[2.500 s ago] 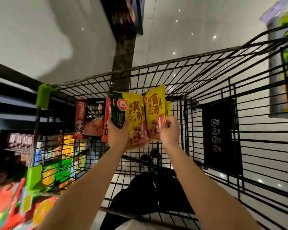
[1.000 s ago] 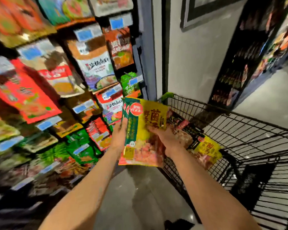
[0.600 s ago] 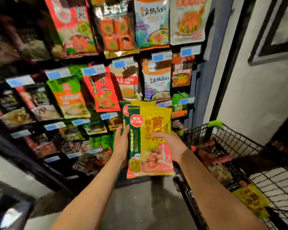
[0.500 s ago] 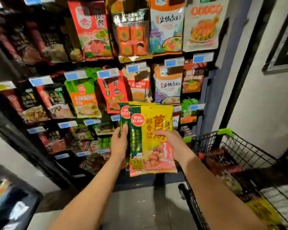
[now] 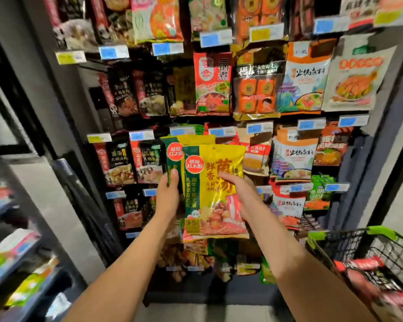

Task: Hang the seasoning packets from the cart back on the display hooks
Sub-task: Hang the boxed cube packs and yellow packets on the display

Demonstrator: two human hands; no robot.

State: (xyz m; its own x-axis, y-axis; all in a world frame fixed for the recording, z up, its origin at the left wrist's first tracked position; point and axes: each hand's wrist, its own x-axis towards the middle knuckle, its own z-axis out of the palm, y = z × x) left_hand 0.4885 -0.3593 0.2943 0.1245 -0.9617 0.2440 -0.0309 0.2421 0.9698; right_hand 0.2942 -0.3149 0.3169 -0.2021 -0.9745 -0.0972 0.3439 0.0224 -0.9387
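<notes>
Two yellow and green seasoning packets overlap at centre, held up in front of the display rack (image 5: 219, 119). My right hand (image 5: 240, 196) grips the front packet (image 5: 209, 189) by its right side, thumb across its face. My left hand (image 5: 168, 196) holds the rear packet (image 5: 172, 154) at its left edge; most of that packet is hidden behind the front one. Rows of packets hang on hooks behind them, with blue and yellow price tags above each row. The black wire cart (image 5: 368, 249) stands at lower right with red and dark packets (image 5: 368, 273) inside.
A dark pillar (image 5: 44, 94) frames the rack on the left, and a blurred shelf unit (image 5: 12, 252) with goods stands at the far left. A grey wall post (image 5: 391, 147) bounds the rack on the right. Grey floor lies below.
Both hands lifted the two packets out of the cart and carried them left and up to the display. The view swung from the cart to face the rack, closer now.
</notes>
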